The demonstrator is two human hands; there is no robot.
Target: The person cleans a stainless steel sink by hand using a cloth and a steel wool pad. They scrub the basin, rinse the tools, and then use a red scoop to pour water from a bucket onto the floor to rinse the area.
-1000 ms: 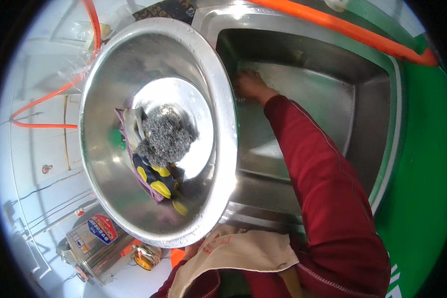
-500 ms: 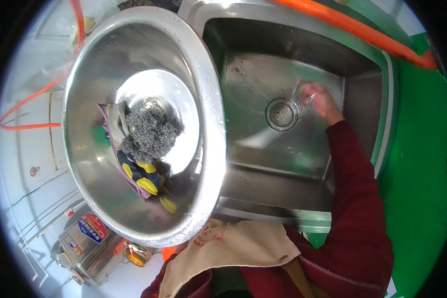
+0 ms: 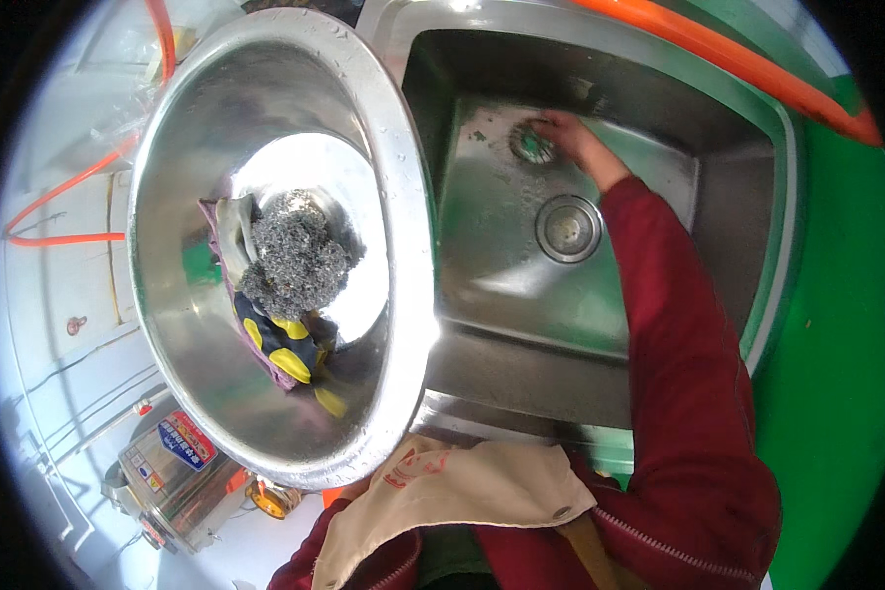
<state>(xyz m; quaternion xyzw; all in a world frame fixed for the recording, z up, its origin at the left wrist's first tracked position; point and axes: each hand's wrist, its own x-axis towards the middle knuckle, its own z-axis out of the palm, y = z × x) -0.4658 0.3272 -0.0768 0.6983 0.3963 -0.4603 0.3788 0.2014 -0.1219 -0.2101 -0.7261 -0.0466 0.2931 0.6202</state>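
Observation:
My right hand reaches into the steel sink, its fingers closed on the edge of a small round metal strainer. The strainer is somewhat blurred and sits near the far left of the sink floor, beyond the round drain. A large steel basin stands tilted at the sink's left, overlapping its side. Inside it lie a grey wire-wool scourer and a bunched purple cloth with black-and-yellow and pale pieces. My left hand is not visible; what supports the basin is hidden.
A thick orange hose crosses the sink's far right corner. A thinner orange hose loops along the left. At the lower left is a metal appliance with labels. Green floor lies to the right.
My right hand has moved from the drain's right side to the far left of the sink floor. The drain is now fully visible. The basin and its contents have barely shifted.

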